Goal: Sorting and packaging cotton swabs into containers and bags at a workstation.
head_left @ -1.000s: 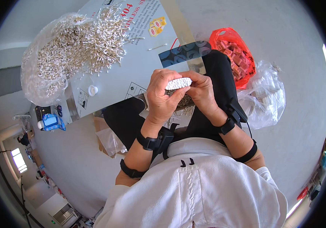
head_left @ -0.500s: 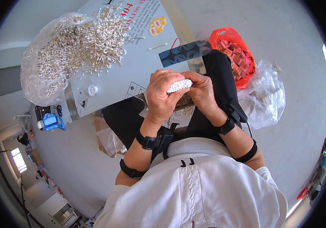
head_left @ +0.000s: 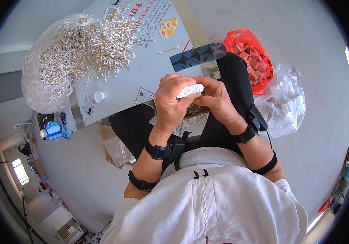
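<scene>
Between my two hands is a tight bundle of cotton swabs (head_left: 191, 90), its white tips packed together and facing up. My left hand (head_left: 169, 101) wraps the bundle from the left, thumb along the near side and fingers over the far side. At its right end, my right hand (head_left: 222, 101) grips with bent fingers and thumb close together. Both hands hide the lower part of the bundle. On the table beyond lies a large heap of loose cotton swabs (head_left: 111, 46), spilling from a clear plastic bag (head_left: 31, 83). One single swab (head_left: 168, 50) lies apart.
A grey table (head_left: 121, 91) carries a small white cup (head_left: 99, 96), yellow labels (head_left: 168, 28) and a dark patterned strip (head_left: 194, 57). On the right are a red bag (head_left: 233, 38) of pink packets and a clear plastic bag (head_left: 282, 105). A blue-and-white item (head_left: 55, 130) sits left.
The bundle has shifted slightly left and up in my hands. My right hand's fingers have bent further, and its wrist has turned a little. The table things have stayed put.
</scene>
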### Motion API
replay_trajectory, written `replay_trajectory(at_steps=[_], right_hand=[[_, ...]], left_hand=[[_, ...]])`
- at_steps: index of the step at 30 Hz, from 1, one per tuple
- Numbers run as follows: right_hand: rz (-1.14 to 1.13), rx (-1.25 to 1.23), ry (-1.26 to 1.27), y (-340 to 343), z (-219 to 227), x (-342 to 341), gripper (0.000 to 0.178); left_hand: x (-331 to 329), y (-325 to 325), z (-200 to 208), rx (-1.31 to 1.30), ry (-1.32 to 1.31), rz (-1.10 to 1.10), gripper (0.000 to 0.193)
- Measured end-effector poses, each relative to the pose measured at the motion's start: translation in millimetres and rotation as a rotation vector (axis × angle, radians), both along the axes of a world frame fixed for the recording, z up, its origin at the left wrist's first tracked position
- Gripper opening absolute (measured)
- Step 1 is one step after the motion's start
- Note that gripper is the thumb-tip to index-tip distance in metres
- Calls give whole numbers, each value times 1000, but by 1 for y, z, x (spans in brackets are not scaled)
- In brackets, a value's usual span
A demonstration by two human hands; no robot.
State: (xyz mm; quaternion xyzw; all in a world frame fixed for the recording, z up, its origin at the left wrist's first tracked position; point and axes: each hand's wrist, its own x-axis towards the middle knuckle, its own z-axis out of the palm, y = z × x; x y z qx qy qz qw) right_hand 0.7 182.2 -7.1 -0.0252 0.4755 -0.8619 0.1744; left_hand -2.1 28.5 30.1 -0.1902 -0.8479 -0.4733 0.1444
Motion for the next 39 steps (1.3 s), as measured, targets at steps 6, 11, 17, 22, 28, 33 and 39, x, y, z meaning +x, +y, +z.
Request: replay_trajectory(at_steps=[6, 11, 17, 22, 28, 33, 39], right_hand=[[70, -85, -101, 3, 12, 0, 46], [46, 17, -76, 0, 10, 1, 47], [32, -1, -88, -2, 10, 2, 46], [19, 4, -77, -3, 10, 2, 45], [9, 22, -54, -4, 10, 2, 44], [5, 53, -33, -3, 7, 2, 44], [-14, 54, -48, -5, 8, 3, 43]], left_hand=[[0, 1, -2, 12, 9, 11, 31], [1, 1, -5, 33, 4, 12, 32], [1, 0, -4, 20, -1, 15, 33], [0, 0, -4, 11, 20, 5, 34], [0, 0, -4, -9, 24, 4, 35], [0, 1, -6, -8, 45, -2, 35], [0, 3, -5, 21, 14, 25, 33]])
